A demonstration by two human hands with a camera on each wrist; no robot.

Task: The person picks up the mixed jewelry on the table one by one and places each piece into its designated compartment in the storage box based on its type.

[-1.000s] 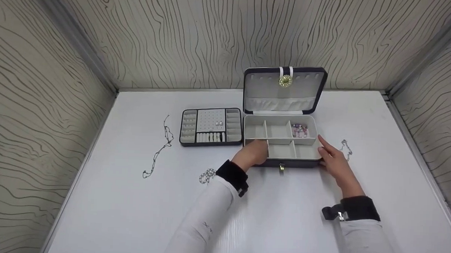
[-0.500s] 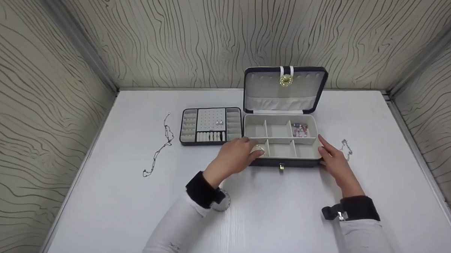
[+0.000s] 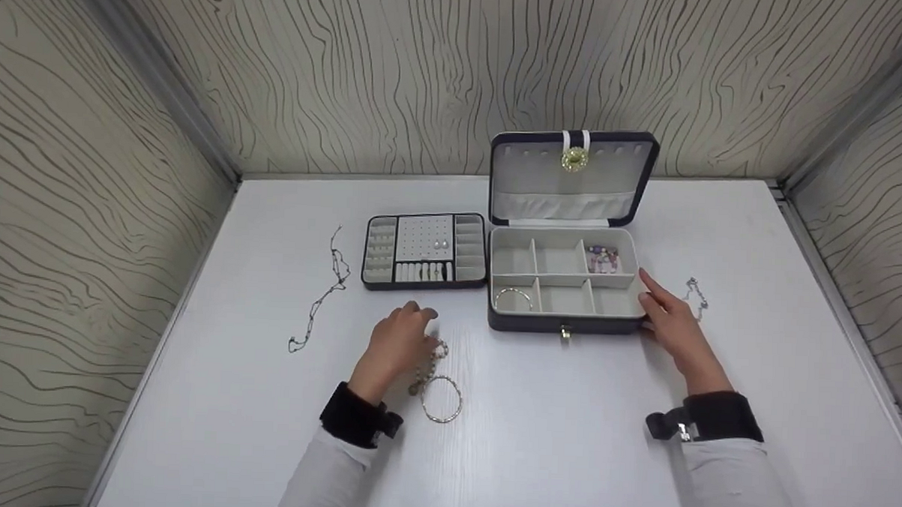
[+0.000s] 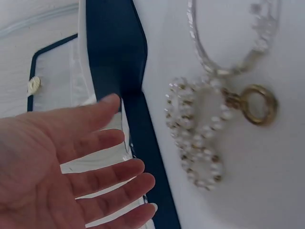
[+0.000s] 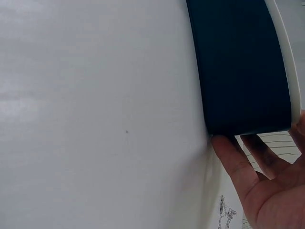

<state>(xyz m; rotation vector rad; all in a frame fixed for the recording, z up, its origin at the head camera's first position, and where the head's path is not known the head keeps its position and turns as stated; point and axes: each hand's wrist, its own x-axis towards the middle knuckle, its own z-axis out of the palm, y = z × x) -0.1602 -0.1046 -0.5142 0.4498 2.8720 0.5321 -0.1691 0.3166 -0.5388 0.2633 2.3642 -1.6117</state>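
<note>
In the head view my left hand (image 3: 397,348) hovers beside a strand of pearl beads (image 4: 186,124), its fingers spread and holding nothing. The strand has a gold ring clasp (image 4: 259,105) and lies by a thin bangle (image 3: 460,405) on the table. My right hand (image 3: 677,336) rests its fingers against the right side of the dark jewelry box (image 3: 523,323). Its lid (image 3: 570,179) stands up, with a gold brooch-like ornament (image 3: 574,159) on the strap. Another bangle (image 3: 513,289) sits in the front-left compartment. Colored beads (image 3: 603,259) fill part of the back-right one.
Left of the box lies a jewelry tray (image 3: 425,237) with a pair of earrings (image 3: 441,244) and several rings on its rolls. A long chain necklace (image 3: 314,309) stretches across the table's left part. A silver chain (image 3: 697,296) lies right of the box, behind my right hand.
My left hand has let go of the bangle in the front-left compartment and moved left and nearer to me, over to the pearl strand. The right hand has stayed at the box.
</note>
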